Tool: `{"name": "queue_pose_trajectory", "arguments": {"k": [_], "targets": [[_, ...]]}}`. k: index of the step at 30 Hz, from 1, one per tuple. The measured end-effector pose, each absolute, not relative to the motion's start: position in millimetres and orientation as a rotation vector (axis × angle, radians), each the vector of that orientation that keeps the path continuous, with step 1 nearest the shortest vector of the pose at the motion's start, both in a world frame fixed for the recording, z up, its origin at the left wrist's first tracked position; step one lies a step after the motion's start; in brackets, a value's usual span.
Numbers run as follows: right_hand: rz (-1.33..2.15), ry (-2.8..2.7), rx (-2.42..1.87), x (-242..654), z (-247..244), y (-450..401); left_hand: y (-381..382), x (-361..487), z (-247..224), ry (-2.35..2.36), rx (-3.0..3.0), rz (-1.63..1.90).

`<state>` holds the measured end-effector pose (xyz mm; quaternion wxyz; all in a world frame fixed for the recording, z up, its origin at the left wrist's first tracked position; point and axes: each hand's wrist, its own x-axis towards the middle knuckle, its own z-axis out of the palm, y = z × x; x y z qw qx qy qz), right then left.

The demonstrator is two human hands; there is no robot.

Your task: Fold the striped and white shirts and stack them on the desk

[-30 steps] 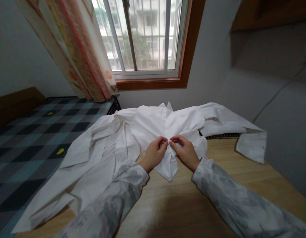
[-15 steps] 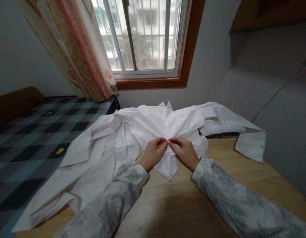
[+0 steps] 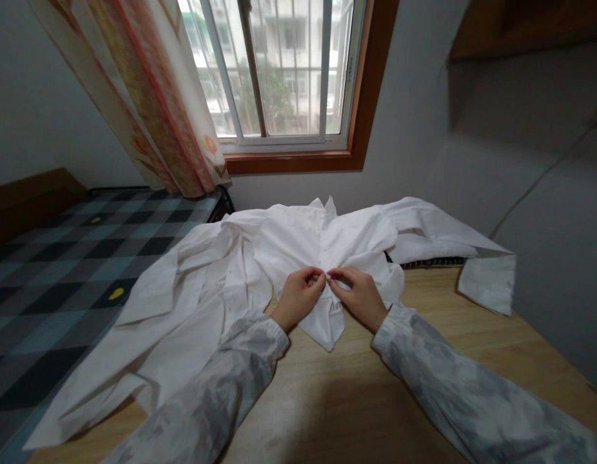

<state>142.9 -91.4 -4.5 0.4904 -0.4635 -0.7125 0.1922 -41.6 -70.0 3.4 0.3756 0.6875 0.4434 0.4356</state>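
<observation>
A white shirt [image 3: 289,235] lies spread over the wooden table [image 3: 298,399], its collar at the far side and its sleeves out to the left and right. My left hand [image 3: 301,293] pinches the front of the shirt near its lower middle. Close against it, my right hand [image 3: 359,293] pinches the same spot from the other side, thumbs and fingertips almost meeting. Whatever small part sits between the fingertips, such as a button, is hidden. Below the hands a pointed corner of the hem hangs toward me.
To the left stands a bed with a dark checked cover [image 3: 80,277]. Behind the table are a barred window [image 3: 289,71] and a patterned curtain [image 3: 153,90]. A wooden shelf [image 3: 530,32] juts from the wall at upper right, and a cable [image 3: 540,177] runs below it.
Both hands stay pinched at the same place on the shirt, with only a very slight shift of the fingers. The shirt lies as before.
</observation>
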Motion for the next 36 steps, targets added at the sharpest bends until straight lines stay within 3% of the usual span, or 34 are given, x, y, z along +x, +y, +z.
{"name": "queue_pose_trajectory", "arguments": {"k": [36], "targets": [[0.621, -1.647, -1.084, 143.3, -8.6, -91.9, -70.1, -40.3, 8.2, 1.067, 1.739, 1.098]]}}
